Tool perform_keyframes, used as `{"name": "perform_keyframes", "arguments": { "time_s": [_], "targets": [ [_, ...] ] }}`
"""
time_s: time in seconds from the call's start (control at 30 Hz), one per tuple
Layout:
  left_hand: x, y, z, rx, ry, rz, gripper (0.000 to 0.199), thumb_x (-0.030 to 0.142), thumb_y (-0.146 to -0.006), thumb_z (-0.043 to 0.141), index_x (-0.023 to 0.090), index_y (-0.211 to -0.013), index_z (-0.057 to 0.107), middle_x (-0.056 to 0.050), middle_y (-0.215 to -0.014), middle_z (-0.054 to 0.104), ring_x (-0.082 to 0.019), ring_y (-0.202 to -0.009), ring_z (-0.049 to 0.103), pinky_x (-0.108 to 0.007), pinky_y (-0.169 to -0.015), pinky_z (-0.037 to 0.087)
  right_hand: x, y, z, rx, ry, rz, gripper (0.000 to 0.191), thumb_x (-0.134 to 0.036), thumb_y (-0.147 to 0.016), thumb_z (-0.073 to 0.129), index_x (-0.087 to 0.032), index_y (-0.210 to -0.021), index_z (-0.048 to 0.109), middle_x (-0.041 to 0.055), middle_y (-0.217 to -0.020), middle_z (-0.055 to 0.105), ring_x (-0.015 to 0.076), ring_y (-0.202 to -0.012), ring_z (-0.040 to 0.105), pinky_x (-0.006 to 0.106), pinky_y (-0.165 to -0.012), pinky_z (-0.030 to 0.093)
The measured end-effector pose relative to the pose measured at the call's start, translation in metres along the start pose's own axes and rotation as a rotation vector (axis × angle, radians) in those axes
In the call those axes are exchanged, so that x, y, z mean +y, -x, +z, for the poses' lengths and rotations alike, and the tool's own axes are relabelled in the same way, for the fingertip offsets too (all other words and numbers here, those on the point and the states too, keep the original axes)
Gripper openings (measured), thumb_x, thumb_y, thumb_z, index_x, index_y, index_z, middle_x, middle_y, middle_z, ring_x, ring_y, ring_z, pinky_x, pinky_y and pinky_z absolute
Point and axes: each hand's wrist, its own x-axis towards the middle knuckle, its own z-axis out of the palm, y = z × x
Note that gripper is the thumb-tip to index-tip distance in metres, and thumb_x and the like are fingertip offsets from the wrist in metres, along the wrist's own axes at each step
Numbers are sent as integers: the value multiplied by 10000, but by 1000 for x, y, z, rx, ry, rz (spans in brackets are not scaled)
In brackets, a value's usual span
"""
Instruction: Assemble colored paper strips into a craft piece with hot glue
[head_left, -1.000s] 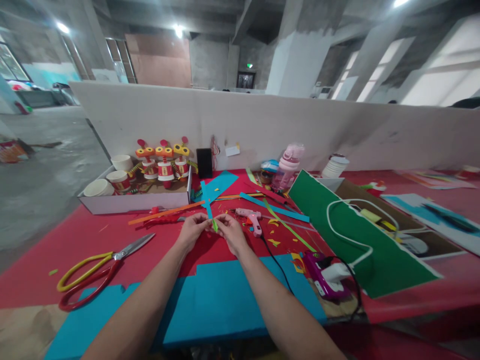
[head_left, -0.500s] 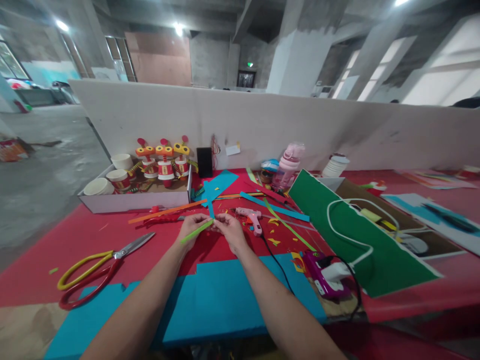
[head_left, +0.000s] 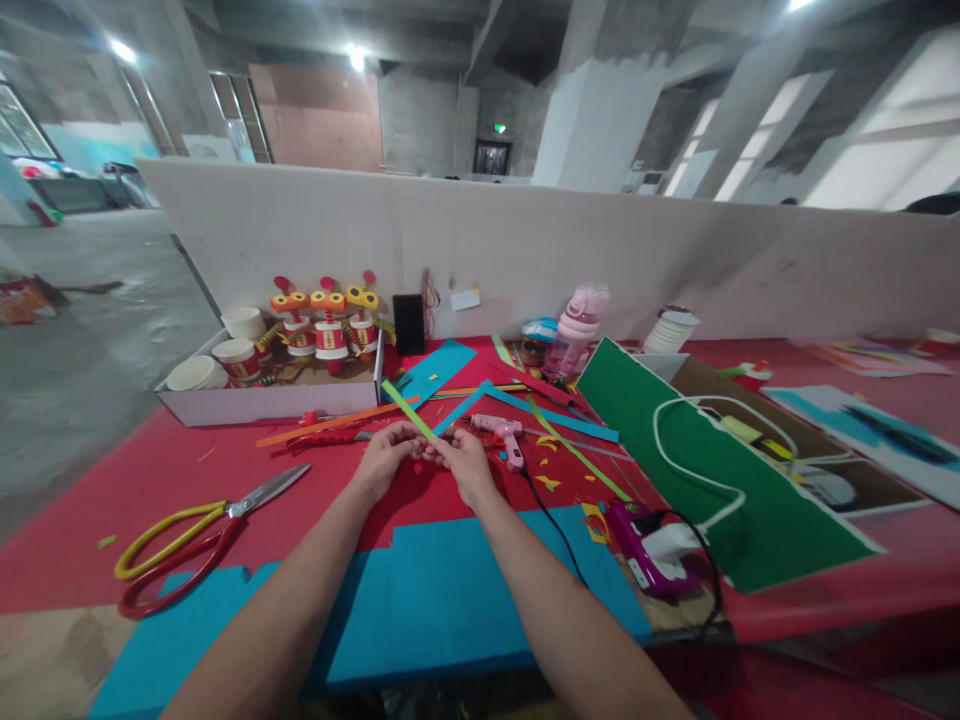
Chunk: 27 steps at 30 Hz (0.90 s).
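Observation:
Above the red table covering, my left hand [head_left: 388,457] and my right hand [head_left: 463,462] meet with fingertips closed. They pinch the joined ends of a green paper strip [head_left: 407,408] and a blue paper strip [head_left: 461,408]. From the fingers the green strip points up to the left and the blue one up to the right, making a V. The fingers hide the join itself. Just right of my right hand lies a pink glue gun [head_left: 501,434]. An orange paper strip [head_left: 337,420] and red-handled pliers [head_left: 322,438] lie beyond my left hand.
Big scissors [head_left: 225,520] lie at left. A white box [head_left: 285,405] holds paper-cup figures [head_left: 330,335] and cups. Blue sheets [head_left: 480,590] cover the front edge. At right are a purple power strip [head_left: 649,550], a green board [head_left: 675,480] and a pink bottle [head_left: 577,330].
The green strip has swung from pointing down-left to pointing up-left. The blue strip has tilted over to the right. Both hands stay close together, fingers still pinching.

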Motion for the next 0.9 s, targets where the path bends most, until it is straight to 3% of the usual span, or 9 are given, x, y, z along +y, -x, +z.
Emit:
{"name": "perform_keyframes", "arguments": {
  "time_s": [0.1,0.33,0.63,0.8,0.9],
  "targets": [
    [5,2,3,-12,-4,-8,235,245,-632,731,129,-812,633,-36,-692,641,-123,-602,585,-232,-590,458,1,0,2,-46,-51,-11,301,-329,-569,765,-169,-710,552,-3,-609,644,153,-551,642,319,-631,555],
    [4,2,3,78,-115,6,258,335,-607,757,127,-712,646,-28,-646,640,-123,-565,560,-233,-560,451,3,3,4,-141,-45,-16,309,-338,-569,768,-164,-724,564,-1,-627,652,163,-606,655,314,-638,561],
    [5,1,0,98,-113,10,295,393,-652,721,125,-602,610,-3,-522,564,-90,-488,490,-208,-499,400,1,1,-2,-128,-37,107,314,-313,-528,794,-143,-707,600,0,-597,646,122,-559,630,270,-631,544],
    [6,0,0,184,18,-14,343,455,-690,676,115,-719,640,-14,-583,578,-86,-499,495,-215,-506,414,-2,1,-3,-59,-122,83,286,-304,-539,784,-158,-696,593,-14,-598,640,115,-586,635,249,-652,528],
    [8,1,2,101,0,-10,313,406,-667,712,118,-772,647,-9,-601,586,-91,-533,513,-216,-538,427,-1,0,-3,-33,-158,37,297,-292,-525,795,-162,-711,603,-22,-617,639,113,-596,622,286,-693,540]
  ]
}}
